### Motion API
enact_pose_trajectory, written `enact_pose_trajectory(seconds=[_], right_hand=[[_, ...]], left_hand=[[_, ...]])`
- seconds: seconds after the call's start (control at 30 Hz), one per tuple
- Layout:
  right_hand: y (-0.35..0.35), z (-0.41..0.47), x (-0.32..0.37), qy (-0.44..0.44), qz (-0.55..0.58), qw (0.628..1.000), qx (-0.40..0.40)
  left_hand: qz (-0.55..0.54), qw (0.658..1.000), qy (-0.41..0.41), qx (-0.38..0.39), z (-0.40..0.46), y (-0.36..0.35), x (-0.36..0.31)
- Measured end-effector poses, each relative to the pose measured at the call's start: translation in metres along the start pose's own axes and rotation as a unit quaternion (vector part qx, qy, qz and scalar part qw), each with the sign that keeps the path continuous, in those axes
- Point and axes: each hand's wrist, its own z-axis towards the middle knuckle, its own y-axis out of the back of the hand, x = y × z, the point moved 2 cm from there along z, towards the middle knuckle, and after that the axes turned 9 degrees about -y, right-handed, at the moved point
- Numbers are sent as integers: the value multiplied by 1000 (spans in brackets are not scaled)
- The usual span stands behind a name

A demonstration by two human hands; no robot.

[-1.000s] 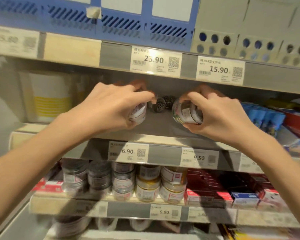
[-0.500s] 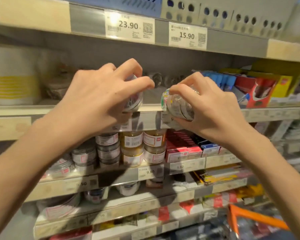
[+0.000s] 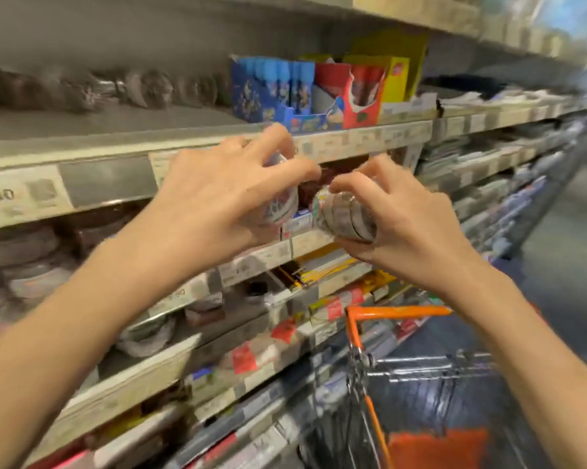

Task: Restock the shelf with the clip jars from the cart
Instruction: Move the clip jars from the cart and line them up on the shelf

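My left hand [image 3: 224, 194] grips a small clear clip jar [image 3: 280, 204] with a white label; its fingers hide most of it. My right hand [image 3: 397, 218] holds a second clip jar [image 3: 344, 218], tilted on its side, between thumb and fingertips. Both jars hang in the air in front of the shelf edge [image 3: 109, 184], close together and not touching the shelf. Blurred dark clip bundles [image 3: 149, 88] lie at the back of the grey shelf above my hands. The cart [image 3: 400, 363], with an orange handle, stands at the lower right.
A blue display box of tubes [image 3: 271, 89] and a red and yellow box [image 3: 363, 86] stand on the same shelf to the right. Lower shelves hold stacked jars [image 3: 24, 262] and flat packets. The aisle floor [image 3: 569, 231] runs along the right.
The view has swung right and down, bringing the cart into sight. Both hands, each still holding its jar, have pulled back from inside the shelf to in front of its edge.
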Motion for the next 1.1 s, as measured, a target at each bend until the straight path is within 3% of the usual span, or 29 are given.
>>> enact_pose_trajectory(seconds=[0.17, 0.3, 0.63, 0.83, 1.1], right_hand=[[-24, -56, -50, -65, -17, 996, 57], [-45, -108, -92, -120, -29, 987, 105], [-109, -254, -162, -287, -1, 935, 209], [-144, -354, -184, -413, 28, 866, 281], [-191, -478, -188, -566, 129, 721, 379]], left_hand=[[-109, 992, -36, 48, 32, -68, -59], [-227, 966, -57, 108, 51, -130, -112], [-298, 916, -101, 250, 59, -248, -235], [-358, 873, -185, 276, 55, -297, -316], [-385, 788, -225, 425, 19, -378, -444]])
